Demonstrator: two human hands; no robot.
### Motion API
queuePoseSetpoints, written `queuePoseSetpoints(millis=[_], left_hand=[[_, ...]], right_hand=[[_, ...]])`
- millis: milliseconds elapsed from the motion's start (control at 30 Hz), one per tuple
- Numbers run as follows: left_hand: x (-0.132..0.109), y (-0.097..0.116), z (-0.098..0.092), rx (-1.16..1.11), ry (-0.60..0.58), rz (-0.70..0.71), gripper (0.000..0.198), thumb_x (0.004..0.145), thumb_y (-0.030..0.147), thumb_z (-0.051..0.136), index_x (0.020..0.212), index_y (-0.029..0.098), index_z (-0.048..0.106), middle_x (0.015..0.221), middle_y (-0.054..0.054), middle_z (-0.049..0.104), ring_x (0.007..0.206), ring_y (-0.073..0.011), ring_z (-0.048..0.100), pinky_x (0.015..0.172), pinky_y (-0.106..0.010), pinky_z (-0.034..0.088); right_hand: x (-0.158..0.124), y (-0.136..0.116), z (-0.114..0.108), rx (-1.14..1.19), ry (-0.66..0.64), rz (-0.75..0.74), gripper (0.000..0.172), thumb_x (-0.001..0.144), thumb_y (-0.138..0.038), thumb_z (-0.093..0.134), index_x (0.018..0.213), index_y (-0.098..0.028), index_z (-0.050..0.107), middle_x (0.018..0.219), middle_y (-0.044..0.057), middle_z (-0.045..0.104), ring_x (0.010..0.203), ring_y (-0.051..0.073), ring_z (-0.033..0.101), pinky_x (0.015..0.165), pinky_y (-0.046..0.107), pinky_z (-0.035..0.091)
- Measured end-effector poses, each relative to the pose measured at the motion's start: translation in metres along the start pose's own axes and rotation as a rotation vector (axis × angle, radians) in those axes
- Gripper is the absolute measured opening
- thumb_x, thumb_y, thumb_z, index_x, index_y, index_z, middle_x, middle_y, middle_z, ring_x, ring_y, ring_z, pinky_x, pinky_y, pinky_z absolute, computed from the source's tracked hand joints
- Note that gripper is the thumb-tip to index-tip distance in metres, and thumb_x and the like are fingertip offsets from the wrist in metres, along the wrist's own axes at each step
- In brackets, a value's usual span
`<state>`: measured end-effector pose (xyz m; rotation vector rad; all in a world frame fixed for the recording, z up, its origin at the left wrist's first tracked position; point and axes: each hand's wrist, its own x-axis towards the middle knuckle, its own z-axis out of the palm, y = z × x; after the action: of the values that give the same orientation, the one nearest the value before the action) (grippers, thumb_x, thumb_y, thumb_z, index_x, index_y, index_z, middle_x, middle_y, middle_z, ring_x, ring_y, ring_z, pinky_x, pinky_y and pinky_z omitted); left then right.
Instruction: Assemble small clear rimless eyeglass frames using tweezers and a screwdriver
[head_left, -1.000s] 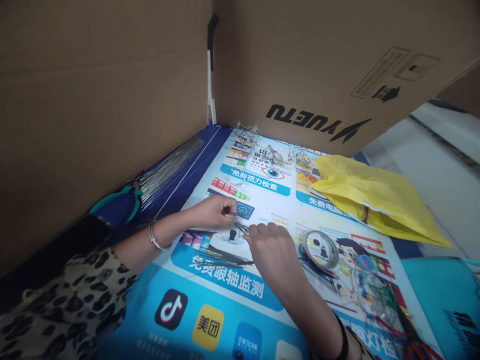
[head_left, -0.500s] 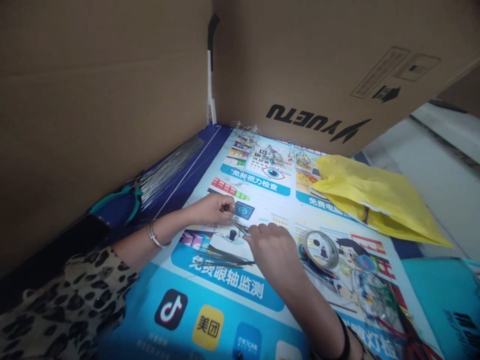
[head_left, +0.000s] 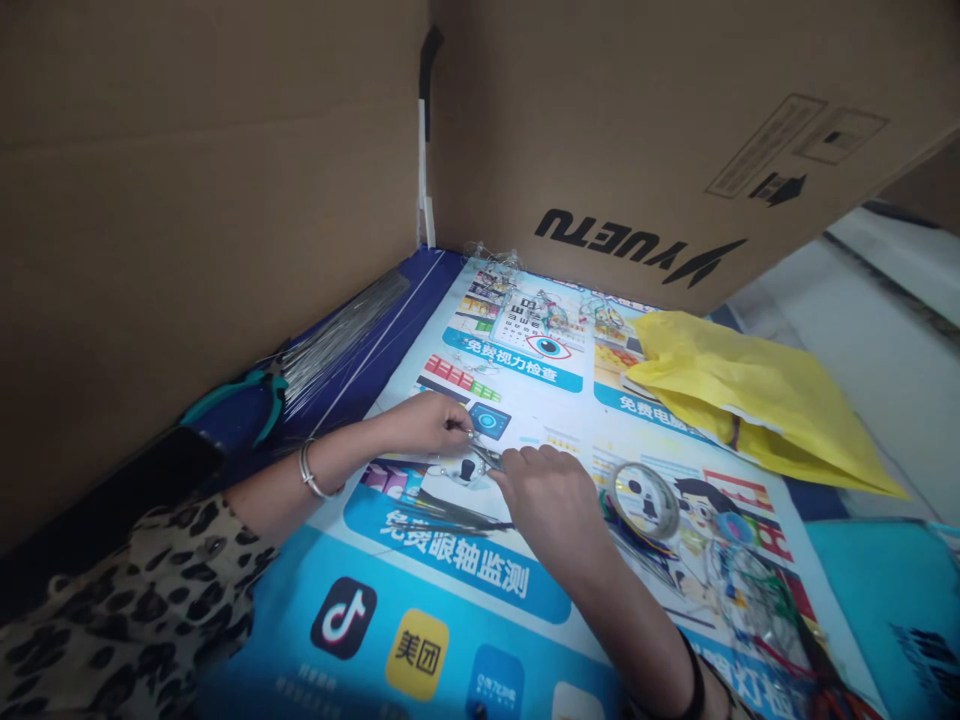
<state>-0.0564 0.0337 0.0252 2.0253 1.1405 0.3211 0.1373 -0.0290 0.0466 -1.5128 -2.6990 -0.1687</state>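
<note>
So, big cardboard walls (head_left: 600,120) boxing in the corner, with a printed sheet (head_left: 532,405) over a dark blue tabletop (head_left: 442,266). Yellow packet (head_left: 750,390) lies on the right, a bunch of thin silver wires (head_left: 345,335) over left. Right hand (head_left: 551,500) has its fingers curled tight round a metal-tipped tool, and the left hand (head_left: 431,422) has fingers pinched together, can't make out on what. Tape roll (head_left: 670,505) sits near the right wrist. The metal-tipped tool (head_left: 487,456) pokes out between both hands, just above the sheet.
</note>
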Motion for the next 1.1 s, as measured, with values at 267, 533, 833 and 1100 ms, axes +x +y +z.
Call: queuePoseSetpoints(millis=[267,533,833,1100], left_hand=[[-0.001,0.002,-0.003,-0.085,-0.030,-0.004,0.021,0.073,0.023,0.049,0.079,0.012,0.066,0.067,0.001,0.060,0.062,-0.0099,0.049,0.055,-0.018,0.032],[-0.001,0.001,-0.005,-0.206,-0.064,0.026,0.017,0.073,0.020,0.049,0.078,0.012,0.063,0.066,0.002,0.055,0.059,-0.0082,0.046,0.055,-0.017,0.033],[-0.001,0.004,-0.003,-0.217,-0.006,-0.006,0.014,0.072,0.017,0.047,0.073,0.013,0.060,0.057,0.005,0.050,0.053,-0.0070,0.042,0.052,-0.017,0.032],[-0.002,0.007,-0.001,-0.194,-0.025,0.010,0.015,0.071,0.018,0.047,0.074,0.013,0.060,0.058,0.005,0.049,0.055,-0.0068,0.041,0.052,-0.016,0.030]], right_hand=[[0.001,0.002,0.000,0.021,0.002,0.006,0.019,0.085,-0.035,0.049,0.076,-0.020,0.056,0.070,0.003,0.060,0.068,0.018,0.053,0.059,0.029,0.025],[0.003,0.012,-0.003,0.064,0.018,0.060,0.024,0.086,-0.039,0.046,0.077,-0.019,0.056,0.071,0.003,0.062,0.066,0.016,0.053,0.058,0.027,0.025],[0.002,0.013,-0.001,0.082,0.037,0.058,0.024,0.085,-0.039,0.047,0.076,-0.019,0.056,0.070,0.004,0.062,0.066,0.017,0.053,0.057,0.027,0.026],[0.003,0.013,-0.002,0.141,0.000,0.064,0.025,0.086,-0.040,0.044,0.078,-0.020,0.057,0.073,0.004,0.063,0.068,0.017,0.054,0.059,0.027,0.029]])
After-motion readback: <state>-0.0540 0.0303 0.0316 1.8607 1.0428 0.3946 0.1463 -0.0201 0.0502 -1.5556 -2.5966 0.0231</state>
